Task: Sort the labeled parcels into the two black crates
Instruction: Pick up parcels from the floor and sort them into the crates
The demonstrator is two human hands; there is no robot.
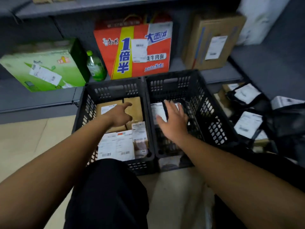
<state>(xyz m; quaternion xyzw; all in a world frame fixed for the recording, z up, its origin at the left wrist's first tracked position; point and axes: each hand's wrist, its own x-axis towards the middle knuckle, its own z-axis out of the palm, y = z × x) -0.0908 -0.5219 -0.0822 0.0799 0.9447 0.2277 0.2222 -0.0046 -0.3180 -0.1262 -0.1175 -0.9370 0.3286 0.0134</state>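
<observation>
Labeled parcel (158, 110) under splayed right hand (175, 123); left hand (120, 116) loose, empty, over brown parcels (135, 104).

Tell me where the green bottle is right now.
In the head view the green bottle stands on the shelf, left of centre, between the green carton and the orange bag, behind the left crate.

Bare forearms (222, 159), loose blk trousers (107, 195)

In left crate (115, 88): boxes (135, 103); right crate (206, 103) touches its right side; bottle (95, 66) on shelf (41, 100) behind it.
</observation>
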